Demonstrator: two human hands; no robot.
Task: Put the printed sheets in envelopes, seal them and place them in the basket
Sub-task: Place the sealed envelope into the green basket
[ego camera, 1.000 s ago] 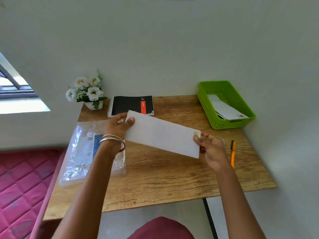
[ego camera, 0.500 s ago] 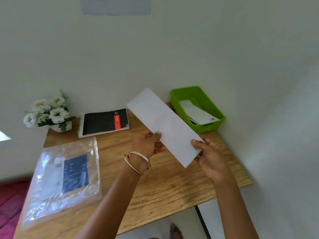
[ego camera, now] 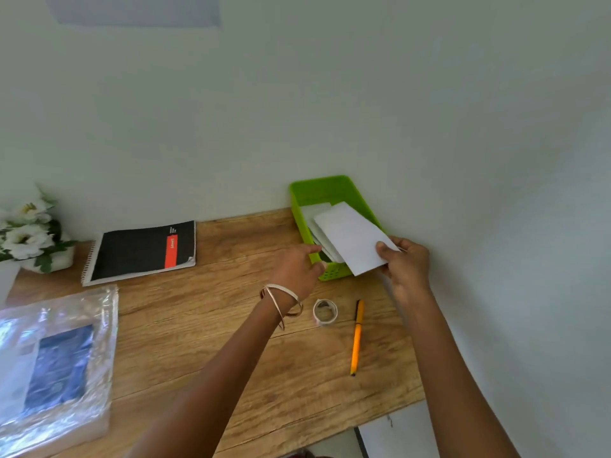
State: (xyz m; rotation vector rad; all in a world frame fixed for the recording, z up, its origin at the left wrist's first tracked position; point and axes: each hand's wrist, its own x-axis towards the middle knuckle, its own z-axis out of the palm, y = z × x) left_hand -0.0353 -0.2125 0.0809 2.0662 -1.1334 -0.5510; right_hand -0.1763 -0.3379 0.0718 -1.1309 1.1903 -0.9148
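A white envelope [ego camera: 348, 238] lies slanted over the green basket [ego camera: 325, 190] at the table's back right, its far end inside the basket on top of other white envelopes [ego camera: 315, 214]. My right hand [ego camera: 405, 262] pinches the envelope's near corner at the basket's front right. My left hand [ego camera: 297, 266], with bangles on the wrist, rests against the basket's front left wall, fingers apart, holding nothing.
A tape roll [ego camera: 325, 311] and an orange pen [ego camera: 356, 337] lie on the wooden table [ego camera: 198, 325] in front of the basket. A black spiral notebook [ego camera: 142, 251] and white flowers [ego camera: 24, 236] stand at the back left; a clear plastic packet [ego camera: 53, 365] lies at the left. The wall runs close on the right.
The envelope went from in front of me to the right and down into the basket. My left hand let go of it; my right hand still holds its near end.
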